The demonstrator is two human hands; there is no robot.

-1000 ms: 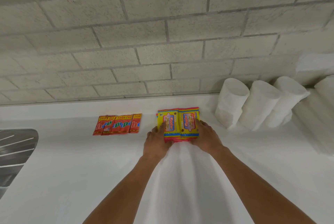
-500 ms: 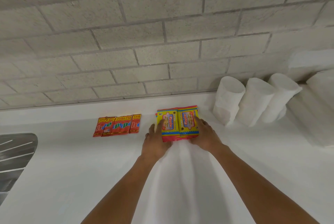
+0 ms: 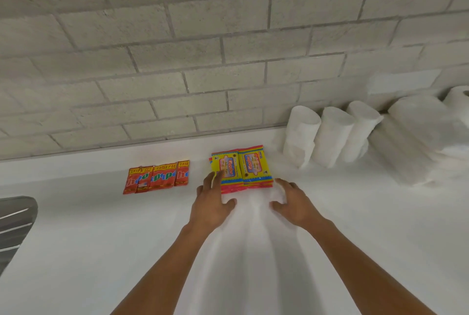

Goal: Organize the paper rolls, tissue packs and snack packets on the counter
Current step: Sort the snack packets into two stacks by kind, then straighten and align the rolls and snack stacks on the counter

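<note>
Two stacks of yellow snack packets lie side by side on the white counter, near the wall. My left hand hovers at their front left corner with relaxed fingers, one fingertip over the left stack's edge. My right hand is just in front of the right stack, fingers spread, holding nothing. A row of red snack packets lies to the left. Three white paper rolls stand against the wall at the right, with white tissue packs beyond them.
A grey brick wall rises behind the counter. A steel sink drainer shows at the left edge. One more paper roll sits on the tissue packs at the far right.
Both hands have let go of the yellow packets and drawn back toward me; the right hand now sits apart from the stack. The packets stay in place.
</note>
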